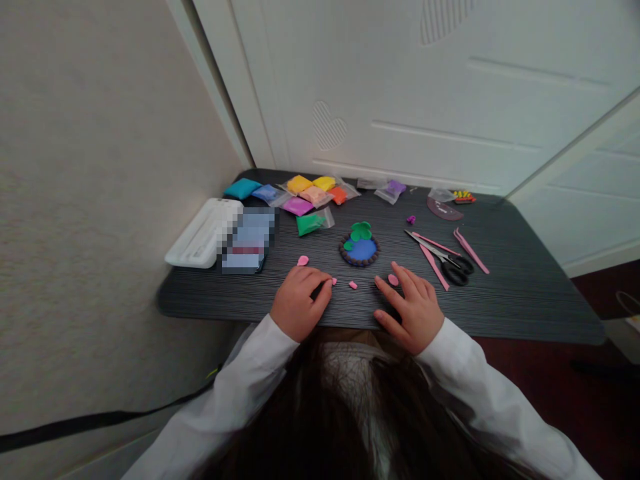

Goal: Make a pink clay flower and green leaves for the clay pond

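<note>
Your left hand [300, 305] is resting nearer you and left of the blue clay disc [364, 251], thumb and forefinger close together beside a pink bit [335, 282]; I cannot tell whether you are pinching it. Your right hand [413, 312] is holding its fingers apart, near-right of the disc, beside a pink oval [393, 280]. A pink stub [353, 285] is lying just your side of the disc. Left of it, a white case [203, 233] is showing print too small to read.
</note>
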Motion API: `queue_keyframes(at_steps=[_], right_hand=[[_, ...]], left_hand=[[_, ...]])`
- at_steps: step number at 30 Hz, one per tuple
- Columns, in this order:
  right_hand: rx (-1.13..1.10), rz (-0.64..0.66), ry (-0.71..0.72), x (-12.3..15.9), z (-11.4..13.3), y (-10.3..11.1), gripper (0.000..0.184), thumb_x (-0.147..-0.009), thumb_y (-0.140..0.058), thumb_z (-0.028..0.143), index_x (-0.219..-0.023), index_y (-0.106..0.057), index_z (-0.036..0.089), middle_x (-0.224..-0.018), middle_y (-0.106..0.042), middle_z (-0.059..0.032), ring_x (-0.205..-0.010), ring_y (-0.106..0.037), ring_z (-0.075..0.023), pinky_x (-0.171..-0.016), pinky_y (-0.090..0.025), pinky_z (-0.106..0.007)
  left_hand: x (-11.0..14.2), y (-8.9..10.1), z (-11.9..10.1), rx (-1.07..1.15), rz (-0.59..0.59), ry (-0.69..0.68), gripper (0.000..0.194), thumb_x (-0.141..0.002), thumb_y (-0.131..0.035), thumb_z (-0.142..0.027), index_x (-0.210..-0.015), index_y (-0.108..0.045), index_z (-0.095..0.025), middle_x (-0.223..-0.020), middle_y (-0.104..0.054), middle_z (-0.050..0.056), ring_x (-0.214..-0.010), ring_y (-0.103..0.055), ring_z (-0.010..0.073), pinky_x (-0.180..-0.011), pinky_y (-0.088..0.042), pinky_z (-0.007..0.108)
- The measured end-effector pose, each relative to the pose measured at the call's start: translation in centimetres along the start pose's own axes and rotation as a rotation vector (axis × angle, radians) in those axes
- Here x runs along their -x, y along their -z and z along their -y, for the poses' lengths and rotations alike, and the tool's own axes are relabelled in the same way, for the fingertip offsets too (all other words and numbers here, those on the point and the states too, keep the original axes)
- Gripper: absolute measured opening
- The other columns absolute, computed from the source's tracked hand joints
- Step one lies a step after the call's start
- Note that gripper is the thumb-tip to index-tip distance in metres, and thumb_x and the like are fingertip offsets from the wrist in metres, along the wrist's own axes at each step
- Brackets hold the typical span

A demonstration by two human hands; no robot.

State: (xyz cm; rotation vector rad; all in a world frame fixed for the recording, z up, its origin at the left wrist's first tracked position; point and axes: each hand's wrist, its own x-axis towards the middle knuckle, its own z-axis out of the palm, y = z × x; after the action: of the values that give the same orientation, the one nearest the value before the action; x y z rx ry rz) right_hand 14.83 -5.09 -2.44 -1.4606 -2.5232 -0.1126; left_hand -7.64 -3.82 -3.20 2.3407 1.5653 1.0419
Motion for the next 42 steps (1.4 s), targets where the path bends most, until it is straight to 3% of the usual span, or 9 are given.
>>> queue_keyframes(at_steps=[5,13,18,23,27,32,36,42], right_hand=[[0.029,-0.024,-0.022,0.1,-0.8,-0.2,0.051,-0.076,-0.042,0.045,-0.121,-0.041,0.021,-0.134,-0.026,-0.0132,-0.117,-0.026,-0.0291,-0.089,-0.024,-0.045],[0.014,0.049,0.047,0.1,0.4,0.0,0.052,-0.076,-0.039,0.051,-0.121,-0.04,0.026,-0.135,-0.024,-0.0117,-0.118,-0.025,-0.0286,-0.091,-0.019,-0.047],[0.043,0.029,-0.029,0.0,0.4,0.1,0.052,-0.076,-0.037,0.05,-0.12,-0.042,0.022,-0.135,-0.025,-0.0129,-0.119,-0.024,-0.0293,-0.091,-0.018,-0.047],[0.021,0.063,0.052,0.0,0.8,0.1,0.053,-0.076,-0.037,0.052,-0.121,-0.04,0.025,-0.135,-0.026,-0.0116,-0.119,-0.024,-0.0284,-0.092,-0.017,-0.047],[0.043,0.045,-0.056,-0.1,0.6,0.1,0.052,-0.078,-0.034,0.051,-0.121,-0.041,0.023,-0.135,-0.025,-0.0129,-0.12,-0.023,-0.029,-0.092,-0.017,-0.047],[0.019,0.081,-0.001,0.0,0.6,0.0,0.053,-0.077,-0.033,0.054,-0.122,-0.038,0.026,-0.136,-0.024,-0.0112,-0.121,-0.023,-0.0278,-0.093,-0.017,-0.046],[0.039,0.061,-0.086,0.0,0.6,-0.1,0.053,-0.078,-0.031,0.052,-0.121,-0.041,0.021,-0.135,-0.024,-0.0135,-0.121,-0.022,-0.028,-0.093,-0.017,-0.046],[0.011,0.079,-0.012,-0.2,1.0,-0.1,0.053,-0.077,-0.031,0.054,-0.122,-0.039,0.025,-0.136,-0.024,-0.0113,-0.122,-0.022,-0.0267,-0.094,-0.017,-0.046]], left_hand=[[0.0,-0.1,0.0,0.005,-0.008,-0.007,0.014,-0.076,-0.045,-0.02,-0.081,-0.058,-0.018,-0.081,-0.061,0.003,-0.081,-0.052,0.0153,-0.087,-0.037,0.035],[0.0,0.0,0.0,0.0,-0.006,-0.002,0.014,-0.076,-0.045,-0.021,-0.08,-0.058,-0.018,-0.081,-0.061,0.003,-0.081,-0.052,0.0154,-0.088,-0.036,0.035],[0.0,0.0,0.0,0.004,0.002,-0.001,0.014,-0.077,-0.045,-0.021,-0.081,-0.058,-0.018,-0.081,-0.061,0.003,-0.082,-0.052,0.0152,-0.09,-0.034,0.035],[0.0,0.0,0.0,0.0,-0.001,0.002,0.014,-0.077,-0.044,-0.021,-0.081,-0.058,-0.018,-0.081,-0.061,0.003,-0.082,-0.052,0.0154,-0.089,-0.035,0.035],[0.0,0.0,-0.1,0.003,-0.004,-0.005,0.014,-0.076,-0.045,-0.02,-0.081,-0.058,-0.017,-0.081,-0.061,0.003,-0.081,-0.051,0.0146,-0.088,-0.035,0.034],[0.0,0.0,0.0,-0.002,0.003,-0.009,0.013,-0.076,-0.046,-0.021,-0.08,-0.058,-0.017,-0.08,-0.061,0.003,-0.081,-0.051,0.0146,-0.089,-0.035,0.035],[0.0,-0.1,0.1,0.001,0.0,-0.009,0.013,-0.076,-0.046,-0.021,-0.081,-0.058,-0.017,-0.081,-0.061,0.003,-0.081,-0.051,0.0144,-0.089,-0.035,0.035],[0.0,-0.1,0.1,-0.006,-0.001,-0.009,0.013,-0.076,-0.046,-0.021,-0.081,-0.058,-0.017,-0.081,-0.061,0.003,-0.082,-0.051,0.0147,-0.088,-0.036,0.034]])
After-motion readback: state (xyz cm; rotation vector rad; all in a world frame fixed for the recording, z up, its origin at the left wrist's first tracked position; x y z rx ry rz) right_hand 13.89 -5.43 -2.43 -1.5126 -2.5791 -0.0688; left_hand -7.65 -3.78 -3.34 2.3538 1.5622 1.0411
